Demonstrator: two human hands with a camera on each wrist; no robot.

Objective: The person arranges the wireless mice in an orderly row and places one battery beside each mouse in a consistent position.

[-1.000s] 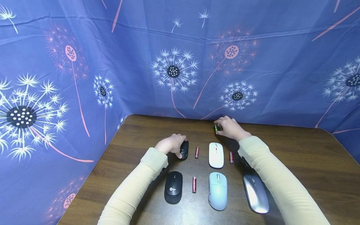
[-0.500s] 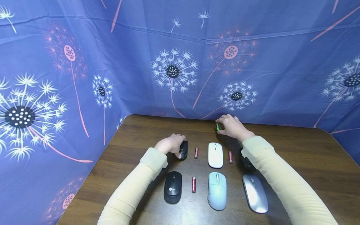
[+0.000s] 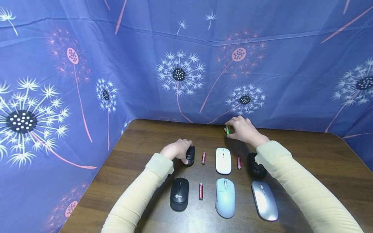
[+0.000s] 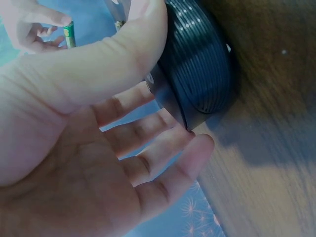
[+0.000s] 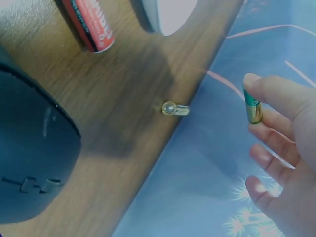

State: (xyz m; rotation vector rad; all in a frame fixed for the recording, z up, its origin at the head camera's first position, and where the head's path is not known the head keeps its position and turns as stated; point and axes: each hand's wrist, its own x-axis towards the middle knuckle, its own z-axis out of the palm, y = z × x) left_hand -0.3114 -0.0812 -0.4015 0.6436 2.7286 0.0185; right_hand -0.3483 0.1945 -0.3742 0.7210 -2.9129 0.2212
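My left hand point(image 3: 177, 150) holds a black computer mouse point(image 3: 190, 156) by its sides, thumb nearest me. In the left wrist view the ribbed flank of that mouse point(image 4: 200, 59) faces the camera, with the thumb along it and fingertips at its lower edge. Near the table's back edge, my right hand point(image 3: 242, 129) pinches a green and gold battery point(image 3: 228, 130) between thumb and fingers. The right wrist view has this battery point(image 5: 253, 106) held apart from a second, gold-ended battery point(image 5: 176, 108) on the tabletop.
Between the arms are a white mouse point(image 3: 223, 161), a light blue mouse point(image 3: 225, 198), and red batteries point(image 3: 203, 158), point(image 3: 239, 163), point(image 3: 201, 191). A black mouse point(image 3: 179, 194) lies front left. A silver mouse point(image 3: 264, 200) and another black mouse point(image 3: 256, 166) lie near the right sleeve.
My right hand has shifted slightly right and away from me with the green battery, and more of the black mouse beside its sleeve shows. The left hand stays on its mouse.
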